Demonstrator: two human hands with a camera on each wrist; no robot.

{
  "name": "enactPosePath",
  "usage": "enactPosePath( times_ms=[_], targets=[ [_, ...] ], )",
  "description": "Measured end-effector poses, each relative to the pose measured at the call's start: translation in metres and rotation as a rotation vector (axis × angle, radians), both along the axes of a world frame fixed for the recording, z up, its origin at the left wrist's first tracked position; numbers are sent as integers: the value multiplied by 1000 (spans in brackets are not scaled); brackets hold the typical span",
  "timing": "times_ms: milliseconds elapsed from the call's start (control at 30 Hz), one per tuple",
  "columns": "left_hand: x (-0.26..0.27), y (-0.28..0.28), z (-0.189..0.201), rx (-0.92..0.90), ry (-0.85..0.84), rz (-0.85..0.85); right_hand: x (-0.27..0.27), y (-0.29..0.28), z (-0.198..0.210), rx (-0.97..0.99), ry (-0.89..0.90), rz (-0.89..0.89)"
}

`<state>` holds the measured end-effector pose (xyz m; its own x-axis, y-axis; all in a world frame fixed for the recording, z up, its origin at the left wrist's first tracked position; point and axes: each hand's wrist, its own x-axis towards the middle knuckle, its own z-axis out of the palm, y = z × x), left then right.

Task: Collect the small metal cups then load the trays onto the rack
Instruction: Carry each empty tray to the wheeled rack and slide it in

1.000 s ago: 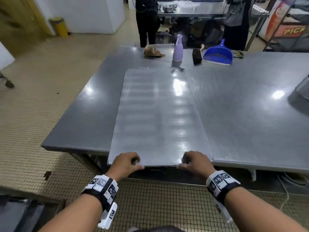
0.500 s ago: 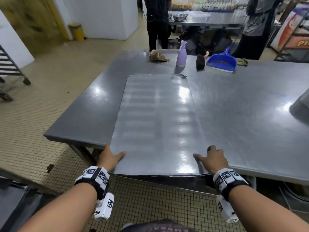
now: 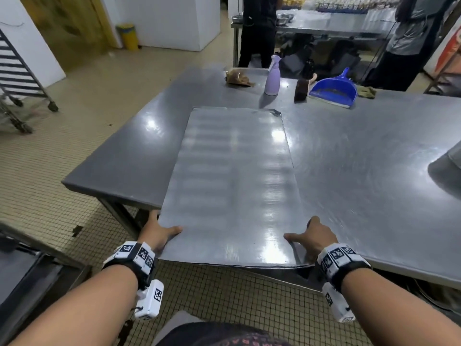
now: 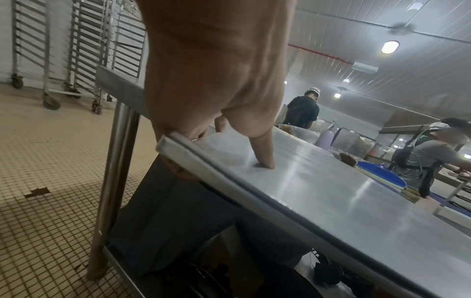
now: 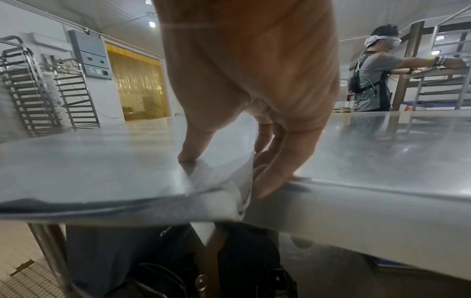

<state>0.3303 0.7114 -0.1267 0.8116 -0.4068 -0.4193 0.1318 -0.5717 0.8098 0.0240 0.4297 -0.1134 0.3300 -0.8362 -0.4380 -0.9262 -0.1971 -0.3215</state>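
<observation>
A large flat metal tray (image 3: pixel 232 181) lies lengthwise on the steel table (image 3: pixel 374 171), its near end sticking out past the table's front edge. My left hand (image 3: pixel 159 233) grips the tray's near left corner, thumb pressed on top (image 4: pixel 265 161) and fingers under the rim (image 4: pixel 178 171). My right hand (image 3: pixel 311 236) grips the near right corner, thumb on top (image 5: pixel 188 155) and fingers curled round the side edge (image 5: pixel 270 177). The tray (image 5: pixel 102 165) is bare; no small metal cups are in view.
At the table's far end stand a lilac spray bottle (image 3: pixel 272 76), a brush (image 3: pixel 300 89), a blue dustpan (image 3: pixel 334 89) and a brown rag (image 3: pixel 238 77). A wheeled tray rack (image 3: pixel 17 78) stands far left. Two persons (image 3: pixel 257 28) work behind the table. A metal vessel (image 3: pixel 455 156) shows at the right edge.
Both hands moved from the tray's near edge out to its two near corners. The tray has slid toward me and overhangs the table more.
</observation>
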Motion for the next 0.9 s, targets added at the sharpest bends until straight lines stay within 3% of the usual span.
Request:
enactPosePath(
  times_ms=[400,567,700,900],
  targets=[
    [-18,-1,-5,61,50,-23,-20,-11,-4,62,-20,-15],
    [-18,-2,6,-29,173,-132,-26,-7,-4,97,18,-43],
    [-10,1,13,-106,174,-257,-36,3,-3,187,26,-71],
    [43,19,-35,15,186,-499,-60,34,-12,360,-168,-145]
  ],
)
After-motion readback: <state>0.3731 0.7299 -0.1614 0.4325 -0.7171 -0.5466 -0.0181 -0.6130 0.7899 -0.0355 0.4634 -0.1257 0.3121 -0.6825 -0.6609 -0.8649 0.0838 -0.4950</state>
